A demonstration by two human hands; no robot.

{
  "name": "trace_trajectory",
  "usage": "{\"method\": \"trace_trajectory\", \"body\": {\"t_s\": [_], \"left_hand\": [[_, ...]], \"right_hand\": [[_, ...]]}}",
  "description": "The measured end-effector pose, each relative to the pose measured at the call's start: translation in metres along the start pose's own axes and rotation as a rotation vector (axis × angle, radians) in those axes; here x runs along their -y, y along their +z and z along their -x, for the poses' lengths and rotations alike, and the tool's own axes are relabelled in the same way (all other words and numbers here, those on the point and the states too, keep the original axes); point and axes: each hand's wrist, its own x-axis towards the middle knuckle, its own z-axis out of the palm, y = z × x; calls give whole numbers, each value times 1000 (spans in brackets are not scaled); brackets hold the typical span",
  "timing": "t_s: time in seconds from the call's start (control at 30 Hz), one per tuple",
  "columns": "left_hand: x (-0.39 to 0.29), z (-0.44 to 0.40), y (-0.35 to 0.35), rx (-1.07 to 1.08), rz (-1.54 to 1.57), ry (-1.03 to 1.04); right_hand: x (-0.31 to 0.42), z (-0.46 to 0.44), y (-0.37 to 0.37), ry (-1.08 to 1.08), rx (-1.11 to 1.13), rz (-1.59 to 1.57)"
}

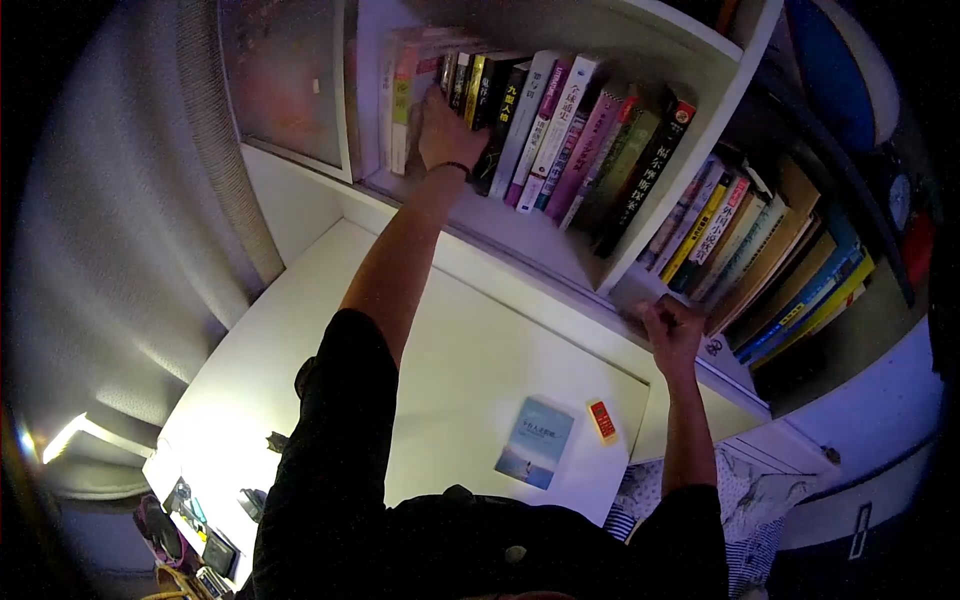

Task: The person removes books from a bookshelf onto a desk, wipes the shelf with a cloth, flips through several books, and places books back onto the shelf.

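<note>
My left hand (450, 135) reaches up into the shelf and lies against the spines of thin dark books (466, 90). Its fingertips are hidden among them, so I cannot tell whether they grip one. Just right of that hand stands a black book with yellow lettering (508, 120); to its left are a green and white book (402, 100) and other pale ones. My right hand (673, 330) is curled closed at the front edge of the lower right compartment, below its leaning books (715, 225), with nothing visible in it.
On the white desk (450, 400) lie a light blue book (536, 442) and a small red and yellow item (601, 421). A bright lamp (65, 438) and small objects stand at lower left. Upright divider (700, 130) separates the compartments; a grey curtain (130, 250) hangs at left.
</note>
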Motion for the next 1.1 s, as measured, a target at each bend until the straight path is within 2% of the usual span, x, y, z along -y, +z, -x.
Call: {"method": "trace_trajectory", "body": {"t_s": [0.03,0.1,0.27,0.33,0.37,0.4,0.47,0.5,0.57,0.6,0.67,0.7,0.8,0.87,0.93,1.0,1.1], "left_hand": [[-4,-2,0,113,68,-123],[-1,-8,7,132,76,-121],[3,-19,15,247,42,-219],[-1,-12,5,33,0,-68],[0,-10,-3,29,25,-4],[-8,-3,-22,39,18,-7],[-22,11,-61,-119,144,30],[-20,14,-78,-136,286,221],[8,29,-107,1,717,332],[25,44,-125,145,1002,245],[58,80,-189,624,1821,-273],[80,125,-197,245,945,-190],[100,222,-250,-27,1063,-327],[146,290,-266,198,1056,-682],[174,361,-247,210,1189,-891],[186,412,-231,312,1038,-1096],[195,450,-220,576,984,-1217]], "right_hand": [[1,0,-1,0,-3,1],[7,-2,-5,85,61,71],[10,-1,-5,47,21,56],[9,-4,-6,49,12,64],[0,-3,-4,-2,1,68],[-5,-1,-2,-48,-7,68],[-6,-2,-4,-24,9,115],[-5,-1,-5,-9,21,169],[9,-3,-3,17,14,94],[13,-4,-2,17,-11,27],[7,-4,-4,-12,0,88],[5,-5,-4,-60,-2,152],[12,-5,-1,-63,-32,78],[9,-4,-2,-78,20,76],[9,-6,0,-20,12,68],[2,-6,1,-54,23,78],[3,-6,-1,-40,23,80]]}}
